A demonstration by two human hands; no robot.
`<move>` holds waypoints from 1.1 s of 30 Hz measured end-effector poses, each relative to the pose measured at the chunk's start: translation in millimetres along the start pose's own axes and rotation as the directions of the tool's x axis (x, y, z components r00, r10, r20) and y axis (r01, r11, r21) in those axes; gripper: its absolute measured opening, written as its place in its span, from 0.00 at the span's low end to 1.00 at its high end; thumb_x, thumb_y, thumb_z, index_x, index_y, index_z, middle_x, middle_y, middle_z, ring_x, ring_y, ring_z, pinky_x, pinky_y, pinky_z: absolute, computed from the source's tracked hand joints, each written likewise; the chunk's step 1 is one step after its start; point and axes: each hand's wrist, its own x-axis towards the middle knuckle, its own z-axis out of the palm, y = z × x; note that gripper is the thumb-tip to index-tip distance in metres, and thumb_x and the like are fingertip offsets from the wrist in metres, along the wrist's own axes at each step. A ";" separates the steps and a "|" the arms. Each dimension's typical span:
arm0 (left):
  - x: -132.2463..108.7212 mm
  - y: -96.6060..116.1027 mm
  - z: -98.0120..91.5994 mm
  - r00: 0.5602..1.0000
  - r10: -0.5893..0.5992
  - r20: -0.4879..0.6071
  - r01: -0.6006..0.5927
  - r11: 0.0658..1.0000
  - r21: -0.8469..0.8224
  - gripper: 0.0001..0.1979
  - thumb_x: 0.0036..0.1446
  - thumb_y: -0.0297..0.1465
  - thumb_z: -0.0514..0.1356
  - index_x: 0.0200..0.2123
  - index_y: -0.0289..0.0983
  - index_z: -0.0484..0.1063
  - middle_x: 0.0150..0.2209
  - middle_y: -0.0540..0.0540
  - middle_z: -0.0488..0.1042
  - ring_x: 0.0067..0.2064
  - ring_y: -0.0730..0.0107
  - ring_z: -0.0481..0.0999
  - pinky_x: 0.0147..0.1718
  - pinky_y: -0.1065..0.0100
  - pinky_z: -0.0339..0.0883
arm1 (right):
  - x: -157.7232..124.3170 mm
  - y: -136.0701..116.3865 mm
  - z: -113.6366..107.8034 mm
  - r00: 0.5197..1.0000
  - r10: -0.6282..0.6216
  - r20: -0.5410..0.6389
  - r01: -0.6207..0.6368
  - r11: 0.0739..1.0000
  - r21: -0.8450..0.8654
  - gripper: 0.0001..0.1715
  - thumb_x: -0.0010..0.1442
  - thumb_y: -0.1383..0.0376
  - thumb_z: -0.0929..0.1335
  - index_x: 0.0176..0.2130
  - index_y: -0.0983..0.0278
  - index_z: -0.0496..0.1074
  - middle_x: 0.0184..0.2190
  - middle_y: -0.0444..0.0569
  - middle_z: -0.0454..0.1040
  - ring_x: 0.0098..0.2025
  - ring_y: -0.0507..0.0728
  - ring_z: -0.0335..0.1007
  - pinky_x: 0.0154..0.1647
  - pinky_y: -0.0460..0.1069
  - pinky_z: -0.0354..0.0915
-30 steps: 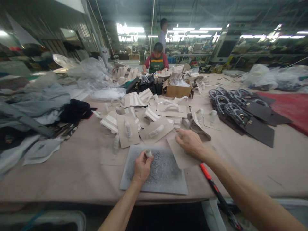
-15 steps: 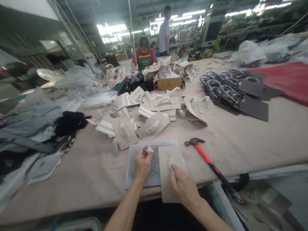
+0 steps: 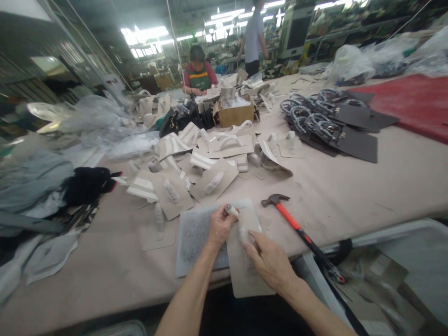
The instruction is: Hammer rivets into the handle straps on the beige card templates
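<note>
My left hand (image 3: 220,227) pinches a small whitish cylinder with a dark end (image 3: 231,210); its exact kind is unclear. That cylinder is at the upper end of a plastic-wrapped handle (image 3: 242,230) on a beige bag panel (image 3: 241,282). My right hand (image 3: 271,261) is closed around the lower part of this handle, thumb and fingers on either side. The panel lies partly over a grey slab (image 3: 189,238) and sticks out past the table's front edge. Right of the slab rests a claw hammer (image 3: 289,217) with a red and black handle.
Several beige panels with wrapped handles (image 3: 213,182) are heaped beyond the slab. Dark panels with handles (image 3: 357,144) lie at the right, near a red sheet (image 3: 413,105). A cardboard box (image 3: 236,115) stands farther back. One co-worker (image 3: 199,77) sits opposite; another person (image 3: 254,39) stands behind.
My left hand has moved right with the small cylinder, from over the slab to the top of the panel's handle. The camera view has shifted, and the standing person has changed position.
</note>
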 end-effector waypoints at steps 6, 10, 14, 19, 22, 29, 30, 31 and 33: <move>0.7 -1.5 0.7 0.999 0.044 -0.007 -0.043 0.997 0.057 0.13 0.51 0.37 0.67 0.37 0.35 0.76 0.36 0.44 0.81 0.38 0.64 0.79 0.39 0.67 0.73 | 22.1 67.3 -39.4 0.959 0.079 -0.273 -0.172 0.927 -0.333 0.24 0.68 0.55 0.60 0.52 0.68 0.71 0.44 0.60 0.74 0.45 0.65 0.71 0.47 0.57 0.65; 1.2 -2.2 0.5 0.999 0.040 -0.012 -0.039 0.996 0.078 0.13 0.51 0.37 0.67 0.38 0.36 0.76 0.37 0.45 0.81 0.38 0.65 0.79 0.40 0.68 0.73 | 27.3 106.1 -55.1 0.956 0.167 -0.242 -0.275 0.800 -0.533 0.21 0.66 0.55 0.64 0.49 0.68 0.73 0.41 0.60 0.73 0.43 0.66 0.71 0.43 0.56 0.65; 0.8 -2.0 0.6 0.999 0.041 -0.009 -0.041 0.996 0.079 0.12 0.51 0.36 0.67 0.37 0.35 0.76 0.36 0.44 0.81 0.38 0.65 0.79 0.40 0.68 0.72 | 29.6 119.4 -54.9 0.971 0.181 -0.156 -0.239 0.768 -0.595 0.17 0.66 0.57 0.64 0.45 0.68 0.72 0.39 0.59 0.73 0.43 0.65 0.71 0.44 0.55 0.63; 1.7 -4.4 1.3 0.999 0.035 -0.017 -0.033 0.996 0.082 0.12 0.51 0.36 0.66 0.37 0.35 0.76 0.36 0.44 0.81 0.38 0.64 0.79 0.40 0.68 0.73 | 39.5 116.2 -57.8 0.953 0.296 -0.067 -0.282 0.782 -0.556 0.14 0.67 0.60 0.60 0.41 0.66 0.69 0.39 0.58 0.74 0.40 0.63 0.74 0.37 0.52 0.60; 2.7 -6.8 2.2 0.999 0.031 -0.008 -0.030 0.996 0.088 0.13 0.50 0.35 0.66 0.38 0.36 0.75 0.36 0.45 0.81 0.38 0.64 0.79 0.39 0.68 0.72 | 44.8 111.4 -66.9 0.919 0.394 -0.028 -0.373 0.842 -0.389 0.10 0.63 0.60 0.63 0.41 0.64 0.67 0.34 0.54 0.74 0.36 0.61 0.72 0.35 0.51 0.58; -1.0 -6.6 7.1 0.993 0.115 -0.022 -0.108 0.972 0.207 0.10 0.52 0.32 0.63 0.39 0.36 0.75 0.37 0.45 0.80 0.39 0.63 0.79 0.41 0.67 0.71 | 47.0 69.9 -73.4 0.773 0.433 0.463 -0.633 0.490 0.600 0.06 0.52 0.63 0.62 0.33 0.60 0.59 0.22 0.38 0.56 0.18 0.49 0.50 0.20 0.45 0.53; -1.9 -5.8 7.1 0.992 0.125 -0.016 -0.118 0.968 0.221 0.10 0.52 0.31 0.63 0.38 0.36 0.75 0.36 0.45 0.80 0.39 0.63 0.79 0.41 0.67 0.71 | 45.9 60.9 -72.6 0.773 0.435 0.461 -0.632 0.464 0.621 0.06 0.53 0.62 0.62 0.33 0.59 0.57 0.22 0.36 0.55 0.17 0.48 0.48 0.19 0.44 0.50; -2.7 -4.8 6.8 0.991 0.132 -0.003 -0.127 0.964 0.233 0.09 0.52 0.31 0.63 0.38 0.37 0.75 0.36 0.46 0.80 0.39 0.63 0.79 0.41 0.67 0.70 | 44.2 51.6 -72.5 0.783 0.439 0.441 -0.617 0.455 0.642 0.07 0.55 0.60 0.61 0.33 0.59 0.56 0.22 0.36 0.53 0.17 0.47 0.46 0.18 0.44 0.49; -3.9 -2.4 5.7 0.990 0.137 0.038 -0.142 0.957 0.251 0.08 0.53 0.31 0.62 0.37 0.37 0.76 0.35 0.46 0.80 0.38 0.63 0.78 0.40 0.68 0.70 | 39.1 33.5 -75.1 0.845 0.430 0.316 -0.526 0.571 0.630 0.11 0.59 0.54 0.60 0.34 0.58 0.56 0.21 0.35 0.54 0.16 0.48 0.47 0.17 0.45 0.49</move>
